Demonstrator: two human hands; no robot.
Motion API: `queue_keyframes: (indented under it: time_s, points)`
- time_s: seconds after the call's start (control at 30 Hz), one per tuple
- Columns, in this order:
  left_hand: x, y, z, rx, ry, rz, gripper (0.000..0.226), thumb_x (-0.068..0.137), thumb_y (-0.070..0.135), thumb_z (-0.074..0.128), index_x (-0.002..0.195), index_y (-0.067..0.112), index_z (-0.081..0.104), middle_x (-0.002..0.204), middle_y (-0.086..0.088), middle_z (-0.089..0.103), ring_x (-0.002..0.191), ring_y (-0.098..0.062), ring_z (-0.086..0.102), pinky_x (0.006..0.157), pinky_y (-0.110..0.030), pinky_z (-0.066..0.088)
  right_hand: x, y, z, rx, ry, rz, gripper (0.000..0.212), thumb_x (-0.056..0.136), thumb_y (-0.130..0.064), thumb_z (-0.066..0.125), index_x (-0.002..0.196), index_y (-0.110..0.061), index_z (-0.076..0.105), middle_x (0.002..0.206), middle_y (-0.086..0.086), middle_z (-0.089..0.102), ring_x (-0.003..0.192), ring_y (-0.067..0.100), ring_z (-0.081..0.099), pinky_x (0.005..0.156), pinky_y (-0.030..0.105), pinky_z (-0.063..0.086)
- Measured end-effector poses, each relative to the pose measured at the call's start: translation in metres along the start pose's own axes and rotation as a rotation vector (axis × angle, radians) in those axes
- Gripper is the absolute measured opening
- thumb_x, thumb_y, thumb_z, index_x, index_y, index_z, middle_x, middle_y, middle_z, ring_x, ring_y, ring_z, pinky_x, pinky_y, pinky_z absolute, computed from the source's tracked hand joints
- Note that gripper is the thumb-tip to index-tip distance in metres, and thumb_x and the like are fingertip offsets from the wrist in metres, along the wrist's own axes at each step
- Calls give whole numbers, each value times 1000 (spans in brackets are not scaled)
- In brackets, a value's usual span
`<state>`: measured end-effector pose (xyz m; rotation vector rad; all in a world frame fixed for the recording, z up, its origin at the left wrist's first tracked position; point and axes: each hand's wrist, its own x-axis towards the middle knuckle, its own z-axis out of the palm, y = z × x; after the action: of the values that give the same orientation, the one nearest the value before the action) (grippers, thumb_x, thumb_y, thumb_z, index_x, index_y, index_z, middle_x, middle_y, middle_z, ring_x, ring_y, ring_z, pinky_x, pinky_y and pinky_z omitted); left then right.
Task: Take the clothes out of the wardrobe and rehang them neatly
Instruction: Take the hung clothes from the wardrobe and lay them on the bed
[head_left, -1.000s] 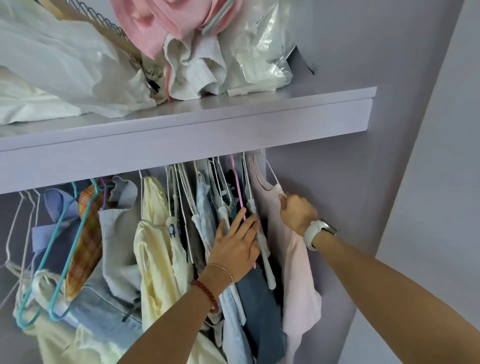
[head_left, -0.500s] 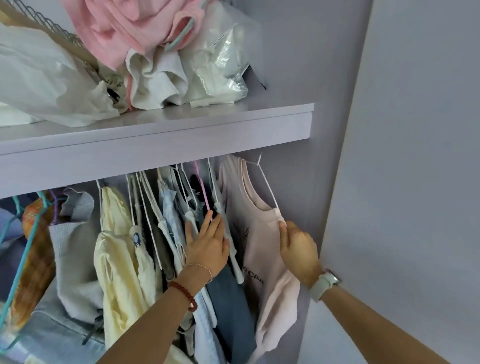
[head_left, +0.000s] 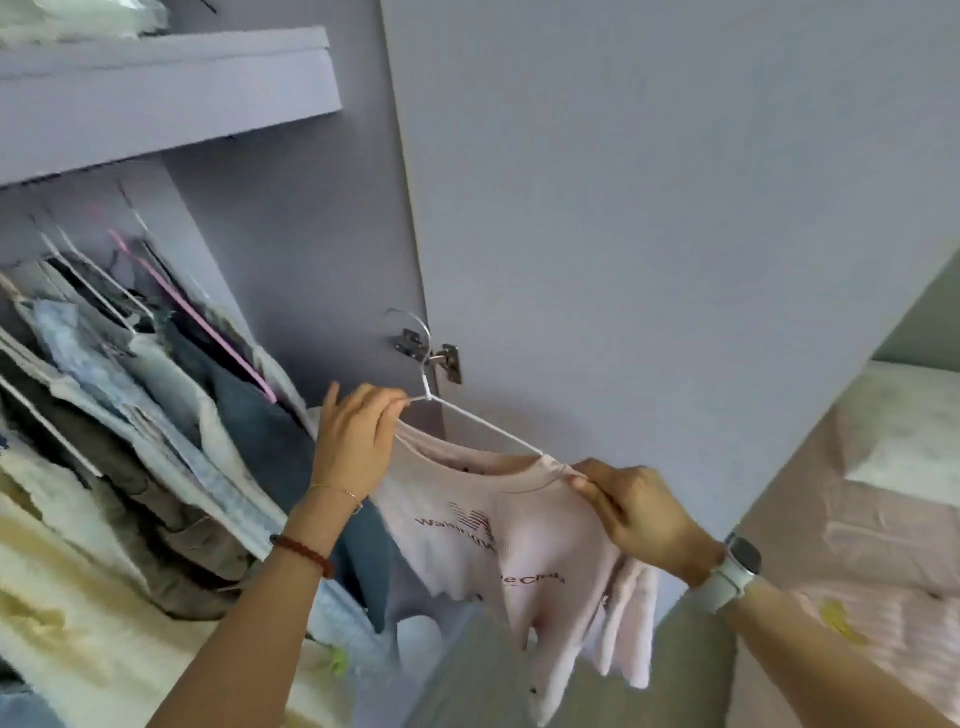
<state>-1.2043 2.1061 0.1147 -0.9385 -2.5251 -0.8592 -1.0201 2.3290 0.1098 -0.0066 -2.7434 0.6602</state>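
Observation:
A pale pink T-shirt (head_left: 524, 551) with dark red lettering hangs on a white wire hanger (head_left: 470, 422), held in the air in front of the open wardrobe. My left hand (head_left: 356, 441) grips the hanger's left arm near the hook. My right hand (head_left: 636, 512) pinches the shirt's right shoulder at the hanger's end. The hook (head_left: 415, 327) points up, free of the rail. Several other garments (head_left: 156, 415) hang tightly packed on white and pink hangers at the left.
The lilac wardrobe shelf (head_left: 171, 109) runs across the top left. The open door (head_left: 649, 208) with its metal hinge (head_left: 449, 361) stands straight ahead. A bed with pink bedding (head_left: 883, 561) lies at the right. Pale yellow clothes (head_left: 67, 613) fill the lower left.
The pink T-shirt has come off the rail and out of the wardrobe. My left hand left the hanging clothes and took the hanger. The view swung right and down.

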Motion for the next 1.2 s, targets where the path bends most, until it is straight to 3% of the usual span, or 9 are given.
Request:
queue_keyframes:
  time_s: [0.03,0.1,0.17,0.37,0.67,0.87,0.97,1.1,1.2]
  points:
    - [-8,11,8,-60,-31,33,26,90,13,43,92,4,67,87,-14,64,85,-36,59,84,-49,44,-22,7,-6,-11,-11,59,40,95,-35,34,97,-9,64,69,9,66,65,33,61,61,34,45]
    - [-26,41,29,-167,-117,71,18,90,5,49,85,1,66,80,-12,61,76,-33,58,70,-38,44,-66,20,-20,9,-9,203,24,94,-27,43,89,-14,63,70,-3,63,71,28,61,65,35,45]
    - [-43,75,52,-243,-185,100,14,89,-1,53,84,1,65,80,-11,61,74,-30,58,68,-31,40,-108,27,-36,-10,17,323,20,94,-25,47,76,-19,55,69,-14,51,72,20,56,66,33,41]
    - [-69,193,102,-380,-313,288,16,84,10,54,78,3,67,79,-10,65,70,-30,59,66,-35,46,-217,17,-71,-113,33,567,25,95,-31,42,93,-14,60,81,7,65,74,29,55,63,31,33]
    - [-121,416,176,-524,-618,609,11,86,6,60,84,6,71,82,-6,64,72,-21,57,66,-25,40,-398,30,-151,8,323,996,29,95,-15,39,76,-1,54,72,14,59,67,28,51,65,39,38]
    - [-183,587,232,-571,-731,841,12,87,12,59,86,11,71,88,-7,67,78,-25,60,69,-29,45,-533,61,-213,46,505,1188,34,96,-11,39,68,5,49,63,16,48,57,17,39,53,25,28]
    - [-213,674,263,-589,-738,952,13,88,15,58,85,13,71,87,-6,65,76,-25,59,63,-26,39,-594,87,-238,14,624,1297,35,94,-14,40,65,4,47,58,8,42,55,14,34,51,25,25]
    - [-256,770,321,-523,-752,1070,19,92,21,52,95,13,69,99,-7,65,95,-29,55,79,-30,32,-668,143,-246,-259,710,1480,31,94,-22,42,66,-11,43,59,-1,46,59,24,45,57,35,37]
    - [-297,805,372,-426,-798,1074,32,94,26,48,124,21,57,129,-6,52,120,-27,42,100,-35,25,-718,195,-234,-405,736,1625,27,95,-21,37,70,-12,44,65,8,54,62,32,51,53,33,31]
